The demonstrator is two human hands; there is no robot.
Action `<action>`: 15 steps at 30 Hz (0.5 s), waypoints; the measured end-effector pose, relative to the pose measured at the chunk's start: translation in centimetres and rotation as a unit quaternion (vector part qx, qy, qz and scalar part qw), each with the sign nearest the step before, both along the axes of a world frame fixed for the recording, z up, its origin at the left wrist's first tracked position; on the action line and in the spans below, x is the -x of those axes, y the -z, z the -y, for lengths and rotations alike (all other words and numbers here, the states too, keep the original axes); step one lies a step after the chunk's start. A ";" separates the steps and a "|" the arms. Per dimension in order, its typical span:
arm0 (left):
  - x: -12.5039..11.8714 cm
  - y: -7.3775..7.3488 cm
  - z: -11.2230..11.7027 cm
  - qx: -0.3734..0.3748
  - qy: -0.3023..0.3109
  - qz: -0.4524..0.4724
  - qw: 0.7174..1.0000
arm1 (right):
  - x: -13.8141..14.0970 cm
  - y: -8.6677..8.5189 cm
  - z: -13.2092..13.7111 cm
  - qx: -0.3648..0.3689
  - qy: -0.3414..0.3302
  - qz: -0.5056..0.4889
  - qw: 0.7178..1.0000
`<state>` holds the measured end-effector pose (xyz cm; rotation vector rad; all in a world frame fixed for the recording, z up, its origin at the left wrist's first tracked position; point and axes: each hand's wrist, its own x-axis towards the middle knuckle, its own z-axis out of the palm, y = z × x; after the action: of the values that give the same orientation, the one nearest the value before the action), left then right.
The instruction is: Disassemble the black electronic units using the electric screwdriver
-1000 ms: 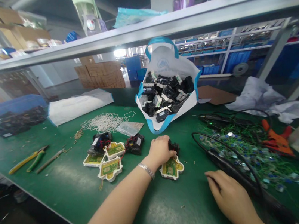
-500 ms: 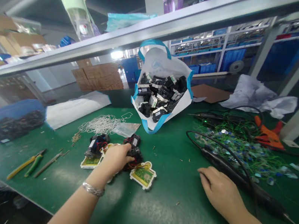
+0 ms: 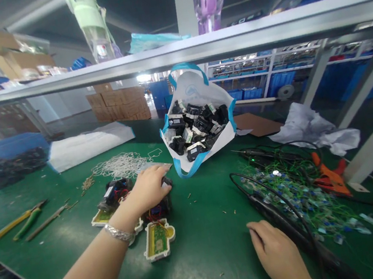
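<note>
My left hand [image 3: 150,190], with a silver bracelet at the wrist, is closed around a small black plastic module [image 3: 166,181], mostly hidden under the fingers. Below it lies a circuit board in a white frame [image 3: 159,240], joined by thin red wires to the black part [image 3: 162,209] beneath the hand. To the left, another black module [image 3: 115,193] rests on a second white-framed board [image 3: 101,217]. My right hand [image 3: 279,254] lies on the green table with its fingers curled and nothing visible in them, beside a black corded pen-like tool [image 3: 279,214].
A white bag with blue trim [image 3: 224,140] stands behind, full of black modules. Green wire scraps [image 3: 309,200] and an orange clamp [image 3: 330,175] lie right. Pliers [image 3: 26,221], white cord loops [image 3: 120,165] and a blue bin [image 3: 31,143] are left. A shelf [image 3: 160,63] spans overhead.
My left hand has risen slightly with the black module, and the wired white-framed board has swung round and shifted left. My right hand stays on the table. The view has tilted up slightly.
</note>
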<state>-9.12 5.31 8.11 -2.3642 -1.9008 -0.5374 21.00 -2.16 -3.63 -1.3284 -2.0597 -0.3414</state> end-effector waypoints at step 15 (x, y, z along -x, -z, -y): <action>-9.9 1.9 -16.3 -0.052 -0.064 0.041 0.996 | -0.3 0.1 -0.5 -0.078 -0.012 -0.008 0.997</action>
<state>0.83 21.59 6.20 -2.1712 -1.9890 -0.7138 21.28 -1.65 -3.70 -1.2092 -1.9905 -0.4698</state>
